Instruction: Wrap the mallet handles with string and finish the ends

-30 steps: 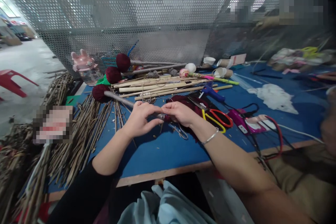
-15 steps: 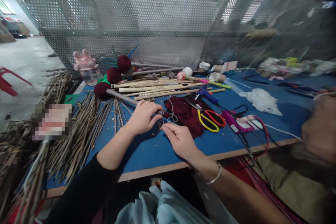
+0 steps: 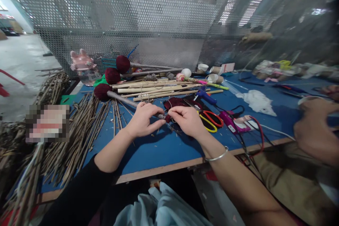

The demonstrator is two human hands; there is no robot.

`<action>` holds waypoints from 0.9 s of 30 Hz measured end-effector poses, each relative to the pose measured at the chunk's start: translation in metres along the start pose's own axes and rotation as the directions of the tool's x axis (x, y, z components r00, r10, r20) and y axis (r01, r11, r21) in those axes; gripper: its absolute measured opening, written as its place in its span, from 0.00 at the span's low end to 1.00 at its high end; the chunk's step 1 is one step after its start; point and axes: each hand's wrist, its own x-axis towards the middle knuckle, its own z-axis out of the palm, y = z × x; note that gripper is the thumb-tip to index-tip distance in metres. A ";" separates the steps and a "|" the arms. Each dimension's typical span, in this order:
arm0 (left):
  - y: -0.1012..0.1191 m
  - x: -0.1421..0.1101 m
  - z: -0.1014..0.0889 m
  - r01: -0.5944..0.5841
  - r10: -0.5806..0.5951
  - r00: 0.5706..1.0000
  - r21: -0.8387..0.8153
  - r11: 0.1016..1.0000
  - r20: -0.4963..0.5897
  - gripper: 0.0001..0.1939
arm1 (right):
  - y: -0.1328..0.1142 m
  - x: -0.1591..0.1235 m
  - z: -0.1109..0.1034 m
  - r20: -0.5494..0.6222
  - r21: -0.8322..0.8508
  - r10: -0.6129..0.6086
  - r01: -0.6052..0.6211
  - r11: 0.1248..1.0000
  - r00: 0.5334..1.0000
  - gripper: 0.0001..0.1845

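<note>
My left hand (image 3: pixel 144 120) is closed around the near end of a grey-wrapped stick (image 3: pixel 122 99) that carries a dark red ball (image 3: pixel 100 91) at its far end. My right hand (image 3: pixel 186 122) pinches a thin thread or wire at the same stick tip (image 3: pixel 162 116), fingertips almost touching the left hand. Just behind both hands lies a piece of dark red cloth (image 3: pixel 176 103). Both hands hover low over the blue table (image 3: pixel 159 148).
Bundles of thin twigs (image 3: pixel 76 130) cover the table's left. Pale sticks (image 3: pixel 159 88), two more red-ball sticks (image 3: pixel 119 69), yellow-and-red scissors (image 3: pixel 212 120), a blue glue gun (image 3: pixel 205 95), a pink tool with cables (image 3: pixel 233 122) lie behind. Another person's hand (image 3: pixel 314 130) is at right. Perforated metal screen (image 3: pixel 164 28) backs the table.
My right hand had drawn back toward the table's near edge; it has now returned up to the stick tip beside my left hand. The left hand has barely moved.
</note>
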 end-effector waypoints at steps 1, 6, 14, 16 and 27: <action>0.000 0.000 0.000 0.009 -0.009 1.000 -0.011 1.000 -0.015 0.14 | 0.003 0.000 0.004 -0.003 0.066 0.042 -0.041 0.997 0.999 0.11; -0.001 -0.001 0.003 -0.019 0.018 0.999 -0.008 1.000 -0.047 0.14 | 0.014 -0.010 0.030 0.151 0.509 0.320 -0.351 0.786 0.935 0.14; -0.004 0.001 0.005 -0.037 0.038 0.999 0.018 0.999 -0.027 0.13 | -0.008 -0.043 0.039 0.076 0.108 0.101 -0.109 0.988 0.992 0.15; -0.004 0.001 0.006 -0.015 0.015 1.000 0.018 1.000 0.001 0.13 | -0.015 -0.045 0.027 0.017 -0.013 0.001 -0.001 1.000 1.000 0.15; 0.002 0.001 0.000 0.015 -0.011 0.998 -0.058 0.998 0.059 0.14 | 0.000 -0.012 0.000 0.109 0.427 0.264 -0.285 0.858 0.958 0.16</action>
